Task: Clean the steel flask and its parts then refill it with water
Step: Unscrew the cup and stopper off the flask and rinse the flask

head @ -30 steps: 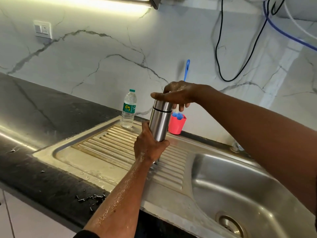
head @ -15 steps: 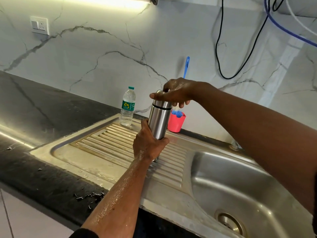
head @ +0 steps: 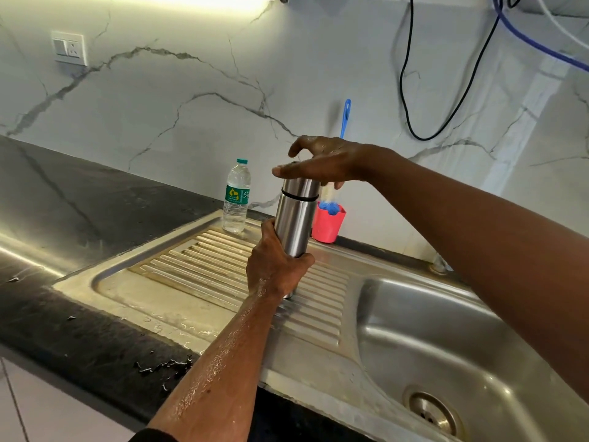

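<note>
Where wet: steel drainboard (head: 197, 269) (black counter (head: 79, 330)).

The left hand (head: 274, 266) grips the lower body of the upright steel flask (head: 294, 218) over the sink's drainboard (head: 197, 266); the right hand (head: 322, 162) rests flat on its cap, fingers (head: 298, 146) spread.

Flask (head: 295, 218) base behind the left hand (head: 276, 266), bottle label (head: 236, 195) print too small, sink basin (head: 446, 330) cut off at right
</note>
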